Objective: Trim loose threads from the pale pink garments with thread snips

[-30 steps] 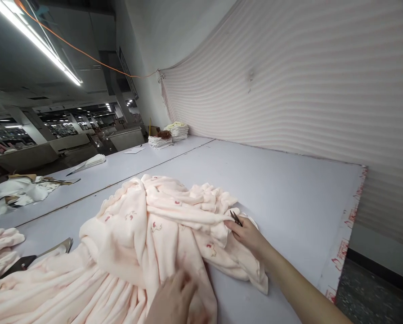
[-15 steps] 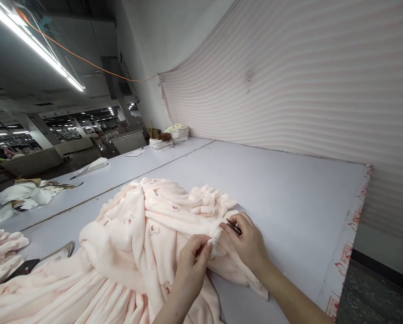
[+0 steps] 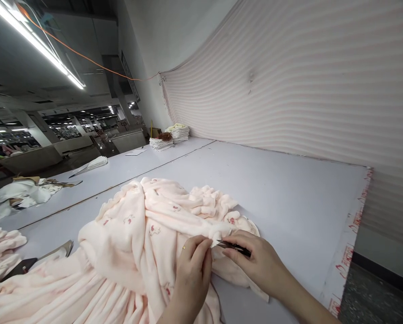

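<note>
A pale pink fleece cloth with small red motifs lies bunched on the white table. My left hand pinches a fold at the cloth's edge, fingers closed. My right hand is just to its right, closed around small dark thread snips whose tips point left at the pinched fold. A ring shows on a left finger.
A striped pink sheet hangs behind the table. Folded cloth stacks sit at the far end. Large scissors lie at left near more pink cloth. White fabric scraps lie farther left. The table's right edge drops to the floor.
My left hand rose from the lower cloth and pinched the fold beside my right hand. My right hand, holding the snips, drew back toward me and lowered the tips to the fold.
</note>
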Demonstrator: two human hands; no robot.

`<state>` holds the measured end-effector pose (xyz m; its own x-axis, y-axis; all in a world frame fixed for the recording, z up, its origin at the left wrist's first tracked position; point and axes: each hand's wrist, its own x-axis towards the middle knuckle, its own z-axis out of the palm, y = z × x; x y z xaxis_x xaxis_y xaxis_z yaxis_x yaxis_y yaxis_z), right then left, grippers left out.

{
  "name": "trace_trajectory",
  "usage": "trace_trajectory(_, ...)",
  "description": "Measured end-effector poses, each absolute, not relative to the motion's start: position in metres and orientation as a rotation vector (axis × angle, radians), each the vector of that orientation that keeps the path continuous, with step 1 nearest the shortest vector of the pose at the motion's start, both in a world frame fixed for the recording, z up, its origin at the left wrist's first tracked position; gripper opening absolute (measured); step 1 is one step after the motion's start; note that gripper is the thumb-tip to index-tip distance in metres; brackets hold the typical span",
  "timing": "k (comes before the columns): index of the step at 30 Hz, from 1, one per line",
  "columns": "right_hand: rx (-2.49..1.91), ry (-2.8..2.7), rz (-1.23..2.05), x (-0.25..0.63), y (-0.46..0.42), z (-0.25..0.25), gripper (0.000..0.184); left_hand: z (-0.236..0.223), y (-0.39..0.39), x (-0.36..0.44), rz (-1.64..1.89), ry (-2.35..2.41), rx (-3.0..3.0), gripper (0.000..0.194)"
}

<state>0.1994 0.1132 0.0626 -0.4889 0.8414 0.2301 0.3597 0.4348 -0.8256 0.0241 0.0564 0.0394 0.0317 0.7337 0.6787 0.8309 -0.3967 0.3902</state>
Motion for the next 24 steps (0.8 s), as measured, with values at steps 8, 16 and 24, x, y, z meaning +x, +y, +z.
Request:
trace_trajectory(8, -0.99, -1.981, 0.947, 0.196, 0.111, 0.062, 0.016, 0.038, 0.055, 0.025, -1.401, -1.568, -2.137, 0.024)
trace_trajectory(16, -0.701, -1.821, 1.016, 0.173, 0.109, 0.043, 0.018, 0.056, 0.059, 0.023, -2.015, -2.394, -2.235, 0.026)
trace_trajectory(24, -0.785, -1.727, 1.064, 0.161, 0.108, 0.034, 0.013, 0.06, 0.05, 0.025, -1.684, -2.468, -2.269, 0.033)
